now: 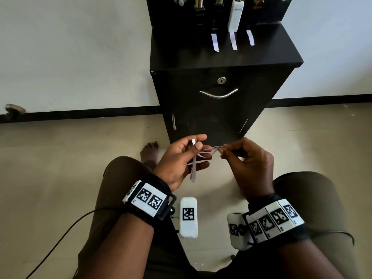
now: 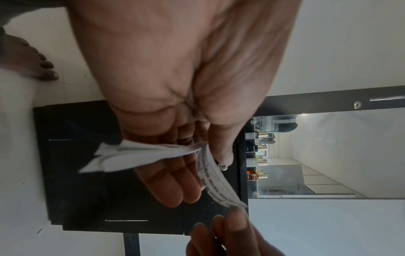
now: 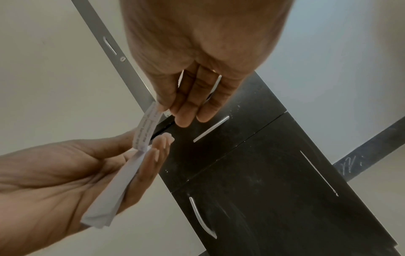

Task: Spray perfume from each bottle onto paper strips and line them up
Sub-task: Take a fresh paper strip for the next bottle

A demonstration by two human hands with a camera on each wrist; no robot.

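My left hand (image 1: 187,156) holds a small bundle of white paper strips (image 1: 194,168) between thumb and fingers, low in front of the black cabinet. My right hand (image 1: 231,151) pinches the end of one printed strip (image 3: 145,129) that curves out of the bundle (image 2: 140,155). Three white strips (image 1: 233,40) lie side by side on the cabinet top (image 1: 181,55), each in front of a bottle. Several perfume bottles stand at the back of the top, among them a white bottle (image 1: 236,16) and dark ones with gold caps (image 1: 199,11).
The black cabinet has a drawer with a lock (image 1: 221,80) and a curved metal handle (image 1: 219,93). A bare foot (image 1: 150,153) rests on the beige floor beside the cabinet. A white wall with a black skirting runs behind. A cable (image 1: 60,238) trails at lower left.
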